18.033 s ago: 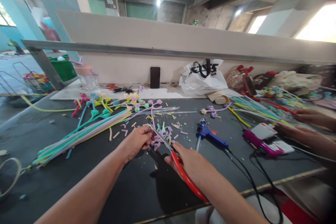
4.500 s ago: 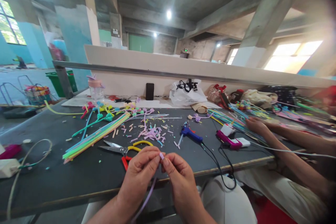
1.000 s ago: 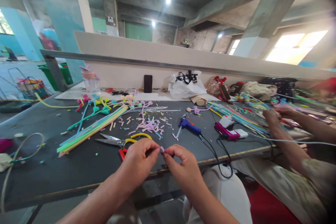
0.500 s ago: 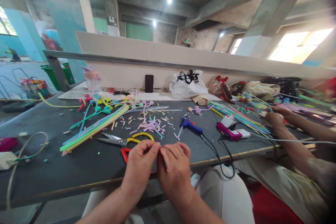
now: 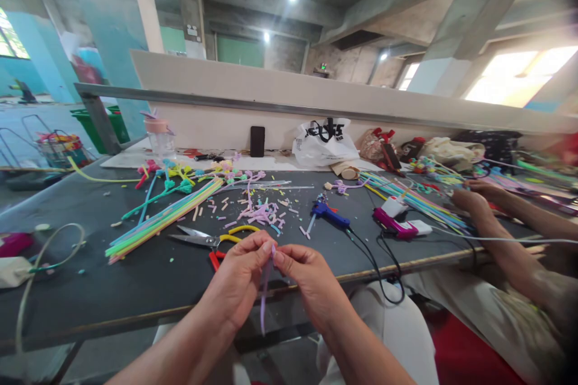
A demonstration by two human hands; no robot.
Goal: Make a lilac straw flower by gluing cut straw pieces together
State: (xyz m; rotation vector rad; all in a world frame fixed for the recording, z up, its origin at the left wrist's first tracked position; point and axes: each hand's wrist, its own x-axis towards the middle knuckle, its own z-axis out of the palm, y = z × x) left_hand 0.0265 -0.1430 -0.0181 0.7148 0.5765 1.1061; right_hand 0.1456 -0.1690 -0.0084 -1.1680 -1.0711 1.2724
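Observation:
A thin purple strip point(image 5: 263, 307) hangs down between my hands, its upper end pinched at the fingertips. My left hand point(image 5: 246, 271) is closed on it near the table's front edge. My right hand point(image 5: 303, 271) touches the same upper end with thumb and fingers pinched together. Just behind my left hand lie open scissors point(image 5: 203, 239) with yellow and red handles. Small purple cut pieces point(image 5: 262, 213) are scattered beyond the hands. A blue glue gun point(image 5: 331, 215) lies to their right.
Bundled pastel strips point(image 5: 167, 219) lie at left and more strips point(image 5: 415, 204) at right. A magenta power strip point(image 5: 395, 224) with cables sits near a co-worker's hands point(image 5: 472, 198). A phone point(image 5: 257, 141), a cup point(image 5: 160, 138) and a white bag point(image 5: 323, 145) stand behind.
My hands have shifted, and the purple strip now shows hanging between them. The right hand has turned, its fingers now pinched towards the left fingertips.

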